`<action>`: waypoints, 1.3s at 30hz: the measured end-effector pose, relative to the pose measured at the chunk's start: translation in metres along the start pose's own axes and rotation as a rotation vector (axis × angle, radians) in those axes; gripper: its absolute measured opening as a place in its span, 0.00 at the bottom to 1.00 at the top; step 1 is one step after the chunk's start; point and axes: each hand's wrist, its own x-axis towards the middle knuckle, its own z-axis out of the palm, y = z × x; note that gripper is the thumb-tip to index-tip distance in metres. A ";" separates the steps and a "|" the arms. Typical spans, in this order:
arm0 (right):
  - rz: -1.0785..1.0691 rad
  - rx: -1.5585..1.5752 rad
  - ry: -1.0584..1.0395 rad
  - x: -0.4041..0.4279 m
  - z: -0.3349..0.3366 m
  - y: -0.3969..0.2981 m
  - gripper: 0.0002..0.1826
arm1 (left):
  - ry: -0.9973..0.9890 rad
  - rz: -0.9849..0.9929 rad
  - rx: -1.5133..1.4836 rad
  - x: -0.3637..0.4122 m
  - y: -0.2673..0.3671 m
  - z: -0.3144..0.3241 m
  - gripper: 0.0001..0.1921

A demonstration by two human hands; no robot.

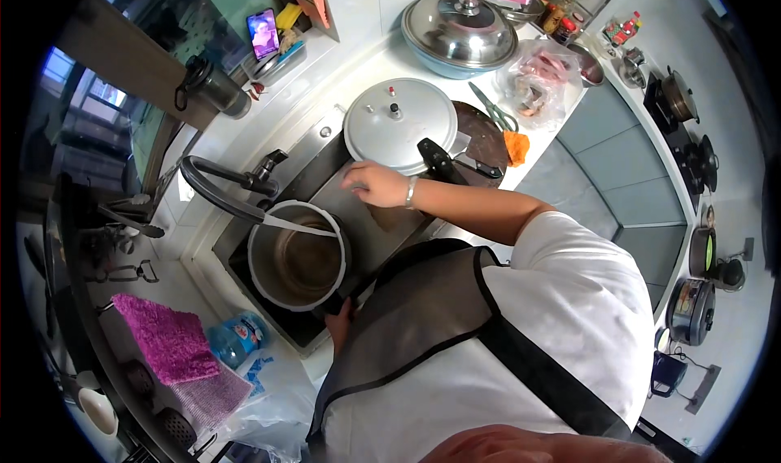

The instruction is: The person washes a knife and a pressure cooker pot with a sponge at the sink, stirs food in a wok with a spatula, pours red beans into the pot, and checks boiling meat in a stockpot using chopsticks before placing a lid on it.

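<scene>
A deep metal pot (299,258), brownish inside, stands tilted in the sink (229,268). My left hand (341,325) grips its black handle (331,304) at the near side; part of that hand is hidden by the apron. From the dark curved faucet (223,197), a pale streak that looks like running water reaches into the pot. My right hand (375,184) is above the steel sink ledge (360,210), fingers apart and holding nothing. Just beyond it lies a pressure cooker lid (399,124) with a black handle (436,155).
Partly under the lid is a round cutting board (485,136) with a cleaver (479,165). Green scissors (494,109), an orange cloth (517,148), a bag of meat (537,84) and a lidded pan (460,36) are behind. A plastic bottle (238,339) stands left of the sink.
</scene>
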 end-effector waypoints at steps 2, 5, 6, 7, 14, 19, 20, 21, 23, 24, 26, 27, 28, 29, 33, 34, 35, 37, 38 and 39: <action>0.031 0.016 0.026 -0.015 -0.011 0.000 0.11 | 0.025 0.036 0.025 -0.005 0.003 0.004 0.15; 0.141 0.064 0.021 -0.034 -0.021 -0.002 0.09 | 0.111 0.205 -0.126 -0.017 0.011 0.008 0.15; 0.141 0.063 0.022 -0.038 -0.023 -0.002 0.09 | 0.096 0.233 -0.157 -0.016 0.009 0.008 0.15; 0.156 0.054 -0.006 -0.042 -0.026 -0.003 0.09 | 0.080 0.261 -0.188 -0.017 0.009 0.008 0.15; 0.150 -0.030 -0.005 -0.047 -0.035 -0.007 0.09 | 0.110 0.199 -0.117 -0.024 0.017 0.006 0.15; 0.129 -0.063 0.056 -0.051 -0.050 -0.013 0.10 | -0.030 0.162 -0.185 -0.008 -0.002 0.003 0.14; 0.103 -0.096 0.086 -0.054 -0.056 -0.011 0.10 | -0.031 0.162 -0.185 -0.009 0.001 0.003 0.14; 0.081 -0.147 0.125 -0.060 -0.065 -0.004 0.11 | -0.004 0.169 -0.118 -0.014 0.009 0.002 0.14; 0.106 -0.213 0.299 -0.070 -0.087 0.009 0.08 | 0.025 0.175 -0.055 -0.021 0.014 0.003 0.13; 0.240 -0.222 0.349 -0.077 -0.106 0.013 0.08 | 0.051 0.162 -0.104 -0.023 0.015 0.005 0.13; 0.487 -0.290 0.471 -0.094 -0.147 0.021 0.08 | 0.077 0.148 -0.152 -0.029 0.019 0.007 0.13; 0.602 -0.351 0.546 -0.105 -0.168 0.027 0.08 | 0.093 0.126 -0.127 -0.033 0.025 0.007 0.12; 0.657 -0.468 0.558 -0.125 -0.190 0.059 0.09 | 0.106 0.110 -0.101 -0.036 0.030 0.007 0.12; 0.711 -0.583 0.567 -0.149 -0.209 0.098 0.10 | 0.101 0.116 -0.097 -0.038 0.033 0.008 0.12; 1.003 -0.582 0.342 -0.203 -0.238 0.152 0.20 | 0.100 0.128 -0.165 -0.046 0.038 0.008 0.12; 1.032 -0.580 0.285 -0.212 -0.240 0.160 0.24 | 0.103 0.095 -0.124 -0.047 0.040 0.007 0.12; 1.032 -0.580 0.288 -0.219 -0.238 0.171 0.24 | 0.103 0.097 -0.124 -0.043 0.037 0.008 0.12; 1.104 -0.527 0.246 -0.224 -0.232 0.194 0.32 | 0.086 0.152 -0.209 -0.027 0.019 0.009 0.12; 1.142 -0.609 0.266 -0.223 -0.228 0.198 0.30 | 0.092 0.151 -0.210 -0.020 0.011 0.008 0.12; 1.142 -0.607 0.267 -0.224 -0.230 0.202 0.30 | 0.064 0.159 -0.183 -0.016 0.009 0.006 0.12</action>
